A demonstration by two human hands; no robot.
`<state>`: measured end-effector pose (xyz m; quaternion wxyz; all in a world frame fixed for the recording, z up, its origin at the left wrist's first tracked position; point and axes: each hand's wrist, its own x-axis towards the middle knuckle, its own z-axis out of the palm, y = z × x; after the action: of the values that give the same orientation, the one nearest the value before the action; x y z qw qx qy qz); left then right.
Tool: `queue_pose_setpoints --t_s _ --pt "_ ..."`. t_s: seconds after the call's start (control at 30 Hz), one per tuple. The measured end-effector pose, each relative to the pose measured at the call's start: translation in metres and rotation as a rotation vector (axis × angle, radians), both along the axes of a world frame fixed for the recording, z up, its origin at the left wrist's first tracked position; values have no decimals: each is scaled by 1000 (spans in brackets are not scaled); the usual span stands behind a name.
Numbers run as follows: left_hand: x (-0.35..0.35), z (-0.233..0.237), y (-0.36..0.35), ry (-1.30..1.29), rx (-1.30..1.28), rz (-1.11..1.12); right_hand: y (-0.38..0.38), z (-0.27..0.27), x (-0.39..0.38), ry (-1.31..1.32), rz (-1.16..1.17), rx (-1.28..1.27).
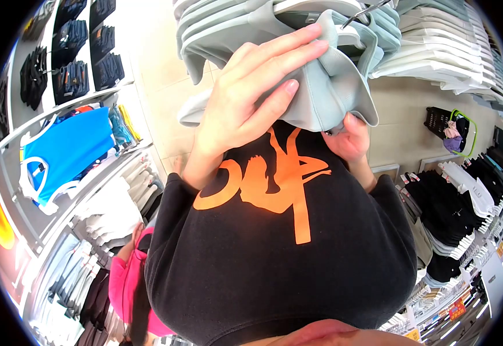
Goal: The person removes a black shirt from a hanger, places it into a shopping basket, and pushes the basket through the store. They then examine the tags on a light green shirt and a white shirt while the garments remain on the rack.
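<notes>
A pale grey-green shirt (321,86) with a ribbed collar is on a white hanger (346,37) with a metal hook, at the top middle of the head view. My left hand (251,92) lies on it with fingers stretched out, the fingertips touching the collar edge. At the shirt's lower edge, my right hand (349,138) grips the fabric, thumb in front. Some of its fingers are hidden by the cloth. More grey-green shirts (222,34) hang just behind.
White shirts (442,46) hang at the upper right. A black shopping basket (438,122) with a green handle stands on the floor. Black garments (442,202) hang at right. Folded jeans (71,81) fill shelves at left, near a blue tank top (70,153). A person in pink (126,282) is at lower left.
</notes>
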<state>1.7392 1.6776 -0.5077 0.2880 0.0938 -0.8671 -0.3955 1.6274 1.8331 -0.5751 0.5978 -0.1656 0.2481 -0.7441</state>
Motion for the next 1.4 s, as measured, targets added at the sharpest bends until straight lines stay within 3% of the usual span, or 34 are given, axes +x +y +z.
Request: queue_pose_setpoints --t_s 0.27,0.37,0.53,0.63,0.67,0.77,0.97,1.2,1.4 --pt "9 -10 9 -22 48 140 4 10 1 -57 -35 -74" --pt "29 -17 4 -189 -85 212 4 11 0 -111 -16 -178" --pt "70 -28 0 -266 -118 367 10 7 1 -83 -56 -82" --pt "97 -42 -5 -308 77 439 8 6 -1 -85 -62 -121" --pt "105 -47 -8 -336 -34 451 5 10 -1 -117 -61 -131" --pt "123 -59 3 -404 140 577 0 15 -4 -194 -32 -157" --pt "129 -72 29 -365 332 710 0 17 -16 -484 23 -151" --pt "129 -66 50 -82 434 780 -1 5 -36 -482 105 -89" --pt "139 -62 65 -152 422 791 -2 4 -39 -482 177 -123"
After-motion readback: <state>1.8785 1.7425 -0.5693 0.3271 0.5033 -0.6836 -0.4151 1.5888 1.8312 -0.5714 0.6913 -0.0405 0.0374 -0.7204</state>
